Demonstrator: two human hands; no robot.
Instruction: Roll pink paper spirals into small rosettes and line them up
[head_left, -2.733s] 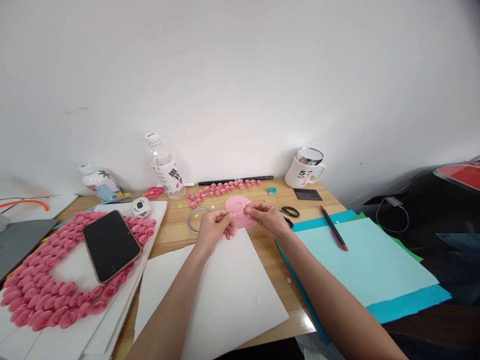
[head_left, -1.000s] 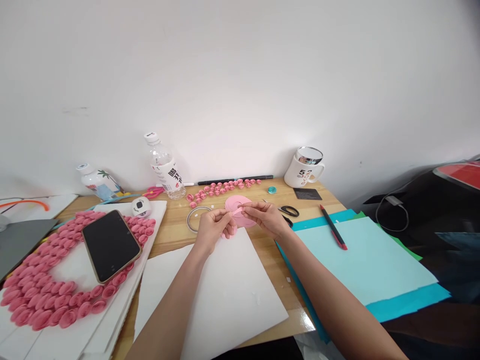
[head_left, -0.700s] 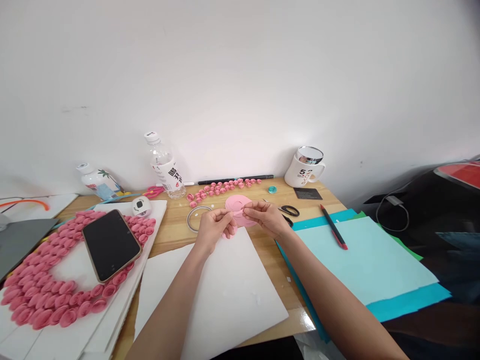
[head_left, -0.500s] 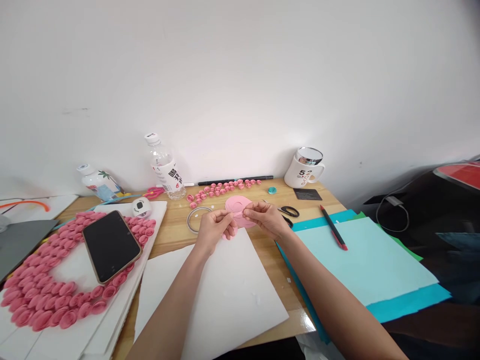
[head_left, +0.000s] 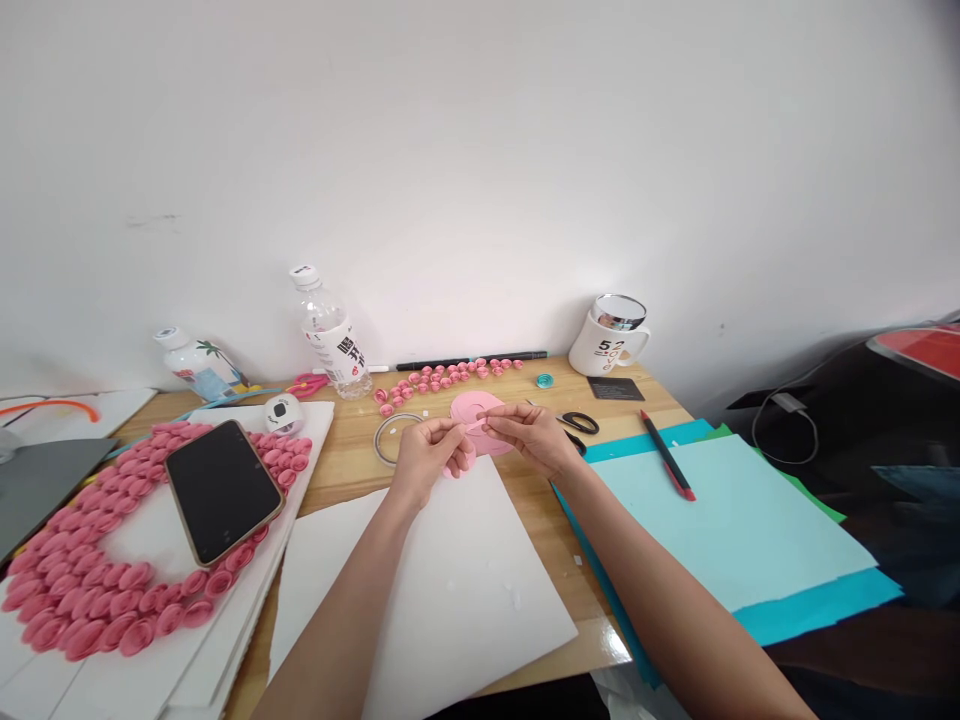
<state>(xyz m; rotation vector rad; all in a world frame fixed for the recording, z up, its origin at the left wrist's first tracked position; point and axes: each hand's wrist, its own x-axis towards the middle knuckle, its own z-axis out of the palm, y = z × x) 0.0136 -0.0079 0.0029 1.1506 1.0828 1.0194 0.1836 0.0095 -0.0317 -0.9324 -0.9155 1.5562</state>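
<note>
Between my two hands is a pink paper strip (head_left: 475, 427), pinched at both sides by fingers and thumbs. My left hand (head_left: 431, 452) closes on its left end, and a curled bit of the pink paper hangs below those fingers. My right hand (head_left: 531, 437) pinches the strip from the right. Just behind lie round pink paper pieces (head_left: 469, 405) on the desk, partly covered by my right hand. Black-handled scissors (head_left: 580, 423) rest beyond my right wrist, and a roll of tape (head_left: 386, 441) lies left of my left hand.
Rolled pink paper flowers (head_left: 450, 375) line the back near a black pen (head_left: 517, 356). A water bottle (head_left: 334, 340) and a mug (head_left: 609, 340) stand by the wall. At left, a phone (head_left: 223, 492) lies on a flower-covered board; blue paper (head_left: 735, 520) is at right.
My right fingers have shifted slightly up and left along the pink strip. My left hand has barely moved.
</note>
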